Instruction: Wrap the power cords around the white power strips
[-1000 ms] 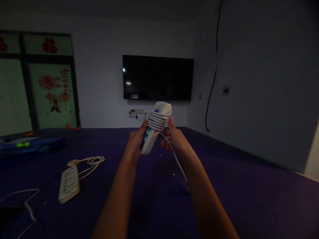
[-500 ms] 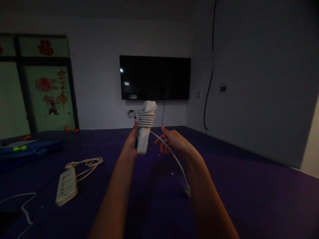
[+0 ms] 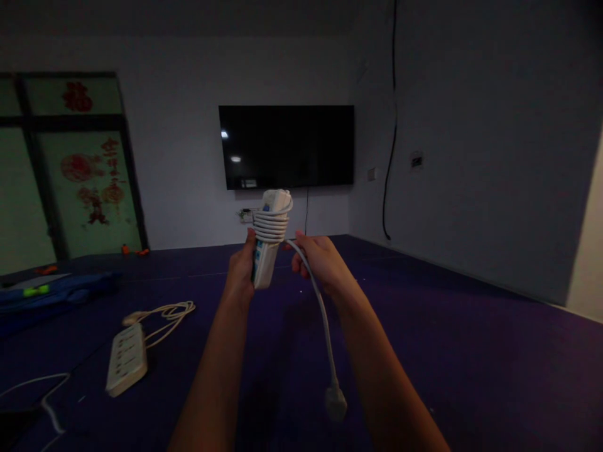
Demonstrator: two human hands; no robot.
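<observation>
A white power strip (image 3: 267, 267) with blue on its socket face stands tilted up in my left hand (image 3: 242, 267), which is closed round its lower part. Several turns of its white cord (image 3: 271, 226) are wound round the upper half. My right hand (image 3: 316, 258) is just right of the strip, thumb and fingers pinching the cord where it leaves the coil. From there the loose end hangs down past my right wrist to a plug (image 3: 335, 403). Some of the right fingertips are hidden behind the cord and hand.
A second white power strip (image 3: 127, 361) lies on the purple surface (image 3: 292, 351) at left, its cord (image 3: 172, 314) looped beside it. Farther left are a blue cloth (image 3: 80, 292) and another white cable (image 3: 51, 411). A television (image 3: 287, 147) hangs on the far wall.
My right hand has moved left to the cord beside the strip and its fingers have closed. The hanging plug has swung left and lower. The strip is turned slightly, showing more of its socket face.
</observation>
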